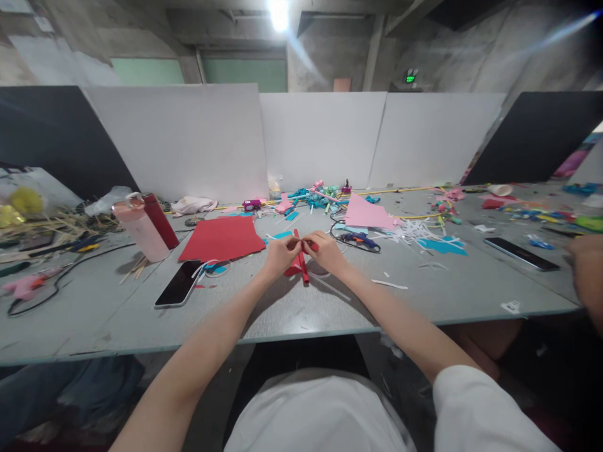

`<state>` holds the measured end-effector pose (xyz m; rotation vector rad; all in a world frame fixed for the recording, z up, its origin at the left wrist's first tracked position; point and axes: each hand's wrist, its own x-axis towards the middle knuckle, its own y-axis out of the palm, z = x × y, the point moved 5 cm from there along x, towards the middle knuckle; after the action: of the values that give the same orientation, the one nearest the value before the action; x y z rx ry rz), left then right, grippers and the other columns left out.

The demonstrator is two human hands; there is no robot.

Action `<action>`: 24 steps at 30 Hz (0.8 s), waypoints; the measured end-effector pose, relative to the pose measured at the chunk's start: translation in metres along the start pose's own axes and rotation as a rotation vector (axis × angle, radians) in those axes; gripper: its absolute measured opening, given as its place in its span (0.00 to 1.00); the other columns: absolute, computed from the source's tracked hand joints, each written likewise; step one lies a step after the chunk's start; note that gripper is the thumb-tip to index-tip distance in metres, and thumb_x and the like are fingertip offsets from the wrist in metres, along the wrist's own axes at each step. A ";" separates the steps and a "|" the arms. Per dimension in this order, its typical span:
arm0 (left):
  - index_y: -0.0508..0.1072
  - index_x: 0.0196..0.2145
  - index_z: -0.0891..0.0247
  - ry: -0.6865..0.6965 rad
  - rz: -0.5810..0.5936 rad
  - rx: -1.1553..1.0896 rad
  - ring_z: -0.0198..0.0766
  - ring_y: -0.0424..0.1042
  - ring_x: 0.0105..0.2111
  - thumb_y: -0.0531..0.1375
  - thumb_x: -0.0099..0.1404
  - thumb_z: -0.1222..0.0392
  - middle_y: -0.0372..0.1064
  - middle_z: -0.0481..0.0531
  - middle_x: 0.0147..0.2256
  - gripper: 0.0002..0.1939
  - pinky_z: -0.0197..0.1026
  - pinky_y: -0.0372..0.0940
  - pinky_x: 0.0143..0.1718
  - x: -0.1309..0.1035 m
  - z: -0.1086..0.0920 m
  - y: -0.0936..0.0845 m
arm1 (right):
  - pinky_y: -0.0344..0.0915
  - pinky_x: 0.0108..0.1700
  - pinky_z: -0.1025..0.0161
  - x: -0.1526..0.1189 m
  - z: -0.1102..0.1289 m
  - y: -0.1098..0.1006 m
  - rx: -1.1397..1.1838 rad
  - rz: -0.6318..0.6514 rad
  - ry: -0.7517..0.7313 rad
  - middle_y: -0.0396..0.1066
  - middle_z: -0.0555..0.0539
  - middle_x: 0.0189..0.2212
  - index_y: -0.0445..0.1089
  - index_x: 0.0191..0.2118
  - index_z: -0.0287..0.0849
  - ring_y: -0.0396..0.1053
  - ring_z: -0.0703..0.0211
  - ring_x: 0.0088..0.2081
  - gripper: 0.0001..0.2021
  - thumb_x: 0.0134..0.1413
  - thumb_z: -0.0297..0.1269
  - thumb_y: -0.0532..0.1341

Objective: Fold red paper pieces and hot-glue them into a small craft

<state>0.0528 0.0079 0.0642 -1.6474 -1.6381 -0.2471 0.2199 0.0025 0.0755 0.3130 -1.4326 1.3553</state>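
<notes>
Both my hands meet over the table, fingertips nearly touching. My left hand [281, 256] is closed in a pinch at red paper, though its fingertips hide the exact grip. Red paper also shows between the pinched fingers of my right hand [326, 252]. Below the fingertips, a thin red paper roll [304, 271] points towards me, its upper part partly covered by the fingers. A small red paper scrap [292, 270] lies under my left hand. To the left is a stack of red paper sheets [221, 238]; a blue glue gun [360, 240] rests to the right.
Left stand a pink bottle [141, 229] and a red bottle [160, 223], near a phone [179, 285]. Pink paper [370, 212], white paper strips [412, 231] and blue paper [443, 245] lie right. Another phone [521, 253] is near another person's arm [586, 276]. White panels [325, 138] stand behind.
</notes>
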 end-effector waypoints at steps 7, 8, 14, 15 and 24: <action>0.83 0.40 0.61 -0.011 -0.005 -0.012 0.43 0.82 0.35 0.63 0.71 0.58 0.84 0.54 0.37 0.08 0.44 0.73 0.41 0.000 0.001 0.001 | 0.71 0.51 0.54 0.000 -0.002 0.000 0.010 -0.027 0.023 0.78 0.41 0.40 0.77 0.43 0.43 0.74 0.50 0.43 0.04 0.71 0.33 0.63; 0.83 0.39 0.61 -0.014 -0.006 -0.019 0.43 0.82 0.35 0.64 0.71 0.58 0.84 0.54 0.36 0.08 0.43 0.73 0.41 0.000 0.002 0.002 | 0.71 0.51 0.54 0.000 -0.002 -0.001 0.015 -0.026 0.032 0.78 0.42 0.40 0.77 0.43 0.43 0.74 0.50 0.43 0.05 0.71 0.33 0.63; 0.83 0.40 0.61 -0.038 -0.004 -0.066 0.44 0.82 0.36 0.64 0.71 0.55 0.84 0.54 0.36 0.09 0.44 0.74 0.42 0.001 0.004 0.002 | 0.69 0.55 0.53 0.005 0.001 -0.008 0.087 0.009 0.018 0.77 0.41 0.42 0.77 0.45 0.44 0.73 0.49 0.47 0.07 0.74 0.35 0.60; 0.83 0.41 0.61 -0.035 -0.001 -0.071 0.43 0.82 0.36 0.64 0.71 0.55 0.84 0.55 0.37 0.09 0.44 0.74 0.42 0.001 0.004 0.002 | 0.68 0.56 0.51 0.006 0.000 -0.009 0.095 0.013 0.017 0.77 0.41 0.43 0.77 0.45 0.44 0.72 0.49 0.48 0.07 0.74 0.36 0.60; 0.84 0.41 0.62 -0.026 0.032 -0.066 0.44 0.81 0.37 0.62 0.73 0.51 0.84 0.56 0.38 0.13 0.44 0.73 0.42 0.001 0.005 0.003 | 0.69 0.45 0.58 0.005 -0.023 -0.002 0.251 0.109 0.245 0.79 0.44 0.38 0.76 0.39 0.43 0.73 0.53 0.40 0.15 0.71 0.49 0.62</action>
<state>0.0536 0.0126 0.0604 -1.7321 -1.6373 -0.2674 0.2307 0.0231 0.0750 0.2242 -1.0911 1.6075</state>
